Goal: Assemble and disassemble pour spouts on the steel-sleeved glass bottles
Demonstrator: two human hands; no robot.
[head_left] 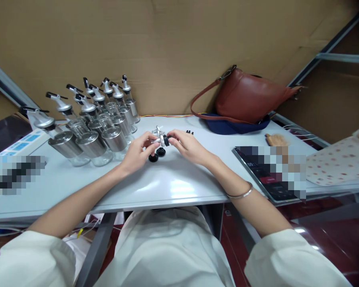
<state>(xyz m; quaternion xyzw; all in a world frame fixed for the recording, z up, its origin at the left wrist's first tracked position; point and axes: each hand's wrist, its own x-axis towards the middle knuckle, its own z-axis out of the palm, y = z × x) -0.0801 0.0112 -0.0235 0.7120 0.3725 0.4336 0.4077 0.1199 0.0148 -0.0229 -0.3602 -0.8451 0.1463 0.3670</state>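
Over the middle of the table, my left hand (140,150) is closed on a silver pourer top (160,137), like the tops on the bottles. My right hand (189,146) pinches a black ribbed stopper (166,140) at the pourer's right end. Whether the two parts are fully joined is too small to tell. Below my fingers, a black stopper (153,158) and another black stopper (160,152) lie on the table. Several small black pieces (190,132) are partly hidden behind my right hand.
Several glass bottles with steel sleeves (91,144) crowd the left side, many with pourer tops. A brown handbag (248,95) rests on a dark blue cap (236,126) at back right. Nearer lie a tablet (263,171), a wooden brush (277,140) and a spotted cloth (338,159).
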